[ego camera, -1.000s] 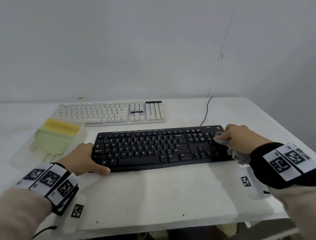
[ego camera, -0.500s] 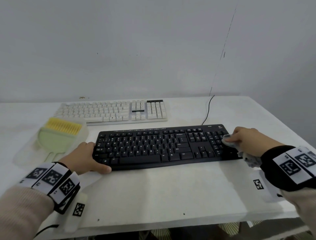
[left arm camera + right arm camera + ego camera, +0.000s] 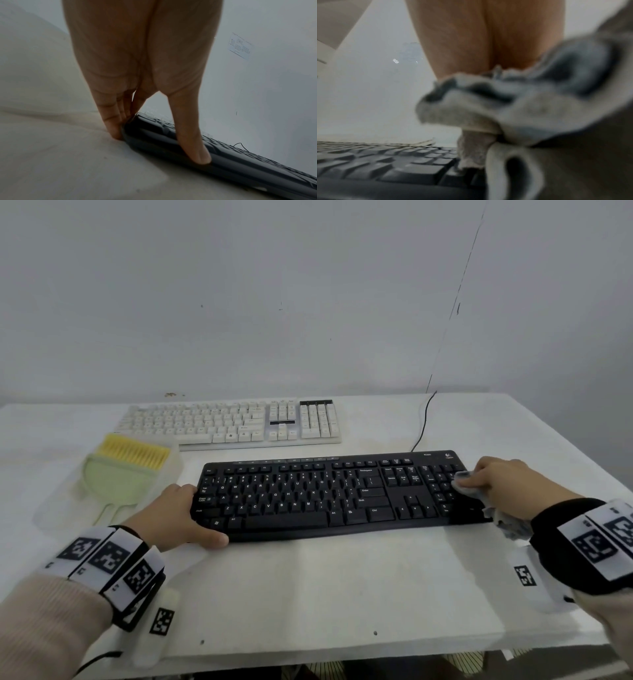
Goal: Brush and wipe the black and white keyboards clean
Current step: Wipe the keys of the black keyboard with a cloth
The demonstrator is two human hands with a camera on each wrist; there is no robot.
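The black keyboard [image 3: 308, 498] lies across the middle of the table, and the white keyboard [image 3: 233, 422] sits behind it. My left hand [image 3: 202, 517] braces its left end: straight fingers [image 3: 113, 129] press against the end and the thumb lies on the front edge. My right hand [image 3: 479, 484] grips a bunched grey-white cloth [image 3: 462, 475] and presses it on the number pad at the right end. A loose tail of the cloth [image 3: 513, 115] hangs below the palm, over the black keys [image 3: 385, 169].
A green brush with yellow bristles [image 3: 126, 470] rests in a translucent tray [image 3: 61, 508] left of the black keyboard. A black cable [image 3: 424, 419] runs from the keyboard up the wall. The table's front edge [image 3: 342, 659] is close to me.
My right hand has rubbed the cloth a short way across the number pad, slightly toward me. The left hand has stayed at the keyboard's left end.
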